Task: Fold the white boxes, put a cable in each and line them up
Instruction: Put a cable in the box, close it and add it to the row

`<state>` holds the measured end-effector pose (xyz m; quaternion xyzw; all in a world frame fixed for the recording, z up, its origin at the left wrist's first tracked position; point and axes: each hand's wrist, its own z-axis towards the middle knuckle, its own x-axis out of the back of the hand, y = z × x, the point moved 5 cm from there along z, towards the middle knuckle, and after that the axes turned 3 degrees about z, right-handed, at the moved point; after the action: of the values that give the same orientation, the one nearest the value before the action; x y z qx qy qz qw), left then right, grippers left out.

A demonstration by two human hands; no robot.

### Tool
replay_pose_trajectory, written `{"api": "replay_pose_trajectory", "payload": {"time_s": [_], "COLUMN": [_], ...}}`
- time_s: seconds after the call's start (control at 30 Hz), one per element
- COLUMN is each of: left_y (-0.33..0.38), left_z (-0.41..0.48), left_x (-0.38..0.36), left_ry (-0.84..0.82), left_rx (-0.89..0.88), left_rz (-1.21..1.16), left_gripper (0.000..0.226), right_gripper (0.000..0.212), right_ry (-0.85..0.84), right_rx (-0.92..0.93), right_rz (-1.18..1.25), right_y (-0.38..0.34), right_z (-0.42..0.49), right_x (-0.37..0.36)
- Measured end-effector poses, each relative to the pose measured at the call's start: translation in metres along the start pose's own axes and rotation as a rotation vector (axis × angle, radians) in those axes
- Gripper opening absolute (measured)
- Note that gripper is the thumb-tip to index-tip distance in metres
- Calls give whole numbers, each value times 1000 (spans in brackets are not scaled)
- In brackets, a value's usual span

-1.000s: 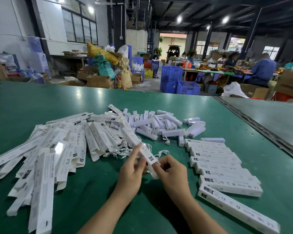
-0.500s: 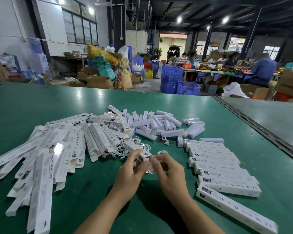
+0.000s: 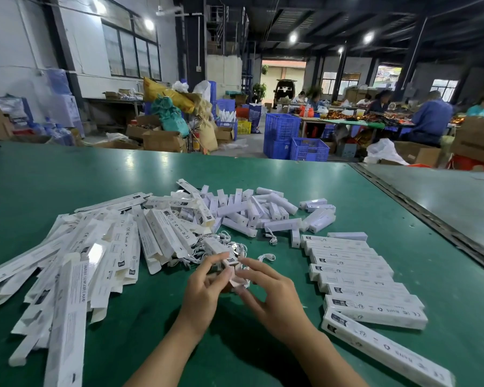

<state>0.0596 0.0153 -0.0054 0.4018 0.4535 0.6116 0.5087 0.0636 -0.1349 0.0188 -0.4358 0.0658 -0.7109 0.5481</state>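
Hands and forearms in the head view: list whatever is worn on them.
Nothing is worn. The left hand and right hand are bare, with no gloves, rings, watch or bracelet showing. Both forearms are uncovered down to the bottom edge of the picture, so no sleeve comes into view.

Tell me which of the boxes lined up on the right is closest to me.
The end box of the row, lowest in view beside your right forearm; every other lined-up box lies beyond it, farther up the table.
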Motion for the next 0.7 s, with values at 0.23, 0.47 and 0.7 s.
{"api": "replay_pose_trajectory", "payload": {"time_s": [0.23, 0.47, 0.7], "left_y": [-4, -5, -9], "left_z": [1, 2, 3], "left_x": [-1, -1, -2], "left_ry": [4, -1, -11], "left_rx": [36, 38, 24], "left_rz": [-37, -12, 25], "left_gripper": [22, 32, 23], "right_gripper": [23, 14, 12], "right_ry": [201, 256, 251], "right_rx": [-92, 72, 74], "right_rz": [5, -48, -27], "right_y": [6, -1, 1], "right_z": [-1, 0, 1], "right_x": [2, 5, 6]}}
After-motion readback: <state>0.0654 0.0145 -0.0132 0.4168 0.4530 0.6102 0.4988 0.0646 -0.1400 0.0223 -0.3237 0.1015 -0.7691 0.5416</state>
